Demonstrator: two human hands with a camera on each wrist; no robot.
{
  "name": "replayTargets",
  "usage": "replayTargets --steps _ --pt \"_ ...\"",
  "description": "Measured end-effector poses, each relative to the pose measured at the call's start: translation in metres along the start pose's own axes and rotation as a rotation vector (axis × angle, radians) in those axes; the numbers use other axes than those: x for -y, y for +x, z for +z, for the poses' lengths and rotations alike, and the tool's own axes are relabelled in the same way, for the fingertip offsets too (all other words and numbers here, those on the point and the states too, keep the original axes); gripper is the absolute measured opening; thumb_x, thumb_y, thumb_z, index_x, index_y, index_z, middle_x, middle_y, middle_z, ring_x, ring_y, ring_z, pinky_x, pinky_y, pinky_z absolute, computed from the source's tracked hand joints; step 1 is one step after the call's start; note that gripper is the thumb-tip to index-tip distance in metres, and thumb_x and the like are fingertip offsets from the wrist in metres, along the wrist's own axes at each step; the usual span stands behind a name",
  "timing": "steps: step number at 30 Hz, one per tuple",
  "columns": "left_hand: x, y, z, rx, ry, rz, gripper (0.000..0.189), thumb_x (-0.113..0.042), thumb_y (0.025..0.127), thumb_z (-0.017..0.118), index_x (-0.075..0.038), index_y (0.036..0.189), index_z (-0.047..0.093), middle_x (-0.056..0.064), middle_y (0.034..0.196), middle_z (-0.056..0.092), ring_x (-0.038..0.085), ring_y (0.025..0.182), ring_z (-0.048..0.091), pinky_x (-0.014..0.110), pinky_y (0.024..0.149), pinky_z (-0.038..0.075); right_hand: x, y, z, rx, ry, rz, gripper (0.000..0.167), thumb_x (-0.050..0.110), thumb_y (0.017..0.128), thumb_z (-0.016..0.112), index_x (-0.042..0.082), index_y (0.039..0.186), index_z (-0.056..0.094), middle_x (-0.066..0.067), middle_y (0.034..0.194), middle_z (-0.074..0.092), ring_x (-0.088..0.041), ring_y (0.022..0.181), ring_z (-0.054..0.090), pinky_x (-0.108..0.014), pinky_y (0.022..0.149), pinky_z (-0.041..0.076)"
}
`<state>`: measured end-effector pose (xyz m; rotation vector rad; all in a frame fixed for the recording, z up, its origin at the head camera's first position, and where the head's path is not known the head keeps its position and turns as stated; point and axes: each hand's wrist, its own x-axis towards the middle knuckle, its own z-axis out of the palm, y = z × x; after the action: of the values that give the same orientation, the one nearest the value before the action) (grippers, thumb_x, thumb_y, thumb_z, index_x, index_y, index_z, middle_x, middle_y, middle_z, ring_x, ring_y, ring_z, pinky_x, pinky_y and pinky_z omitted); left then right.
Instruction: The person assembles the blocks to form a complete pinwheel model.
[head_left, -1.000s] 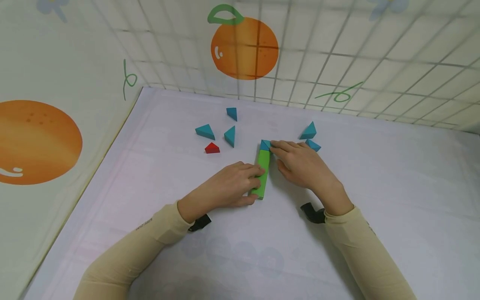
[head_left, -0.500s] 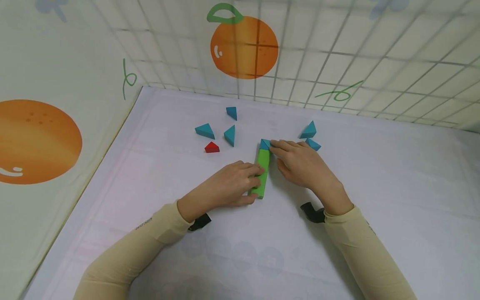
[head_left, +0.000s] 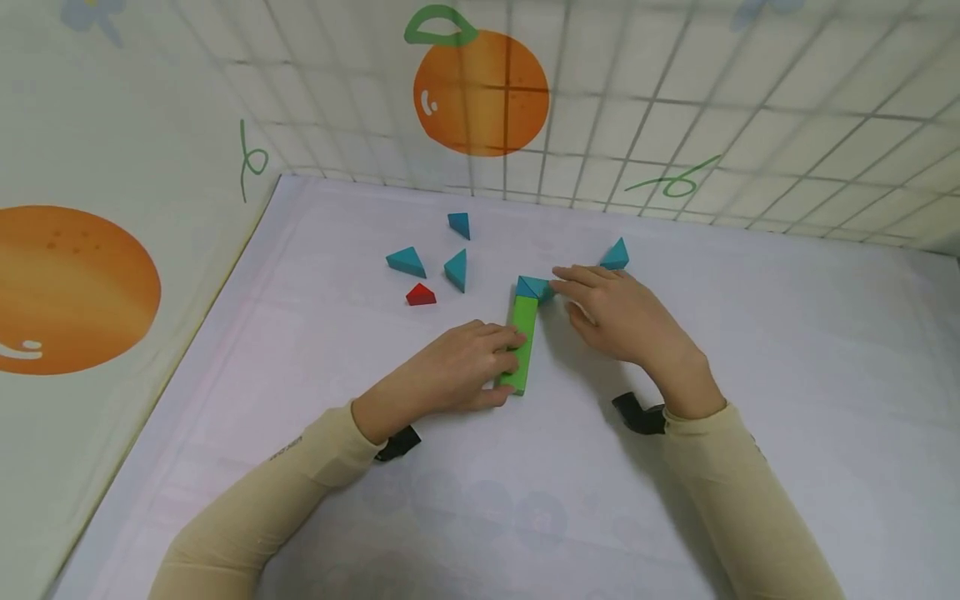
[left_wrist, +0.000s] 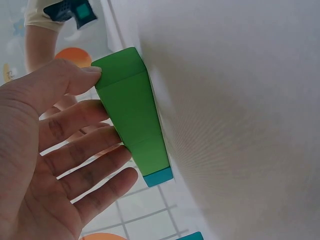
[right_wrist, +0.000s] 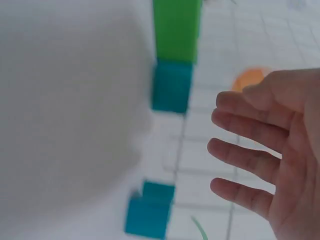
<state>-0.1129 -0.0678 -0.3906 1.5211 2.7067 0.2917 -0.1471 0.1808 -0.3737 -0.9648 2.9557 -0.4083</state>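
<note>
A row of green blocks point(head_left: 526, 333) lies on the white-covered table, with blue triangular blocks point(head_left: 527, 287) at its far end. My left hand point(head_left: 467, 367) rests along the row's left side, its fingertips point(left_wrist: 122, 152) against the green and the thumb near the closest end. To the right of the blue blocks, my right hand point(head_left: 618, 308) hovers with its fingers extended and loosely spread. In the right wrist view, those fingers are apart from the blue end block point(right_wrist: 172, 86) and hold nothing.
Several loose triangular blocks lie beyond the left hand: a red one point(head_left: 421, 294), and blue ones such as this tall blue triangle point(head_left: 456, 271). Another blue triangle point(head_left: 617, 253) sits past the right hand. A patterned wall point(head_left: 337, 100) borders the table's far edge.
My right hand has drawn back to the right, uncovering more of the blue blocks at the row's end and now hiding a loose blue triangle. The left hand stays put.
</note>
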Motion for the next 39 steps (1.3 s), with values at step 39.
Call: replayTargets --steps 39 --pt "0.0 -0.002 -0.002 -0.012 -0.001 0.019 0.022 -0.03 0.085 0.076 -0.012 0.098 0.075 0.008 0.127 0.065 0.024 0.117 0.062 0.035 0.1 0.05 -0.01 -0.004 0.001 0.145 0.048 0.161 0.049 0.016 0.1 0.051 -0.001 0.145 0.044 -0.015 0.155 0.038 -0.043 0.131 0.049 -0.057 0.105 0.041"
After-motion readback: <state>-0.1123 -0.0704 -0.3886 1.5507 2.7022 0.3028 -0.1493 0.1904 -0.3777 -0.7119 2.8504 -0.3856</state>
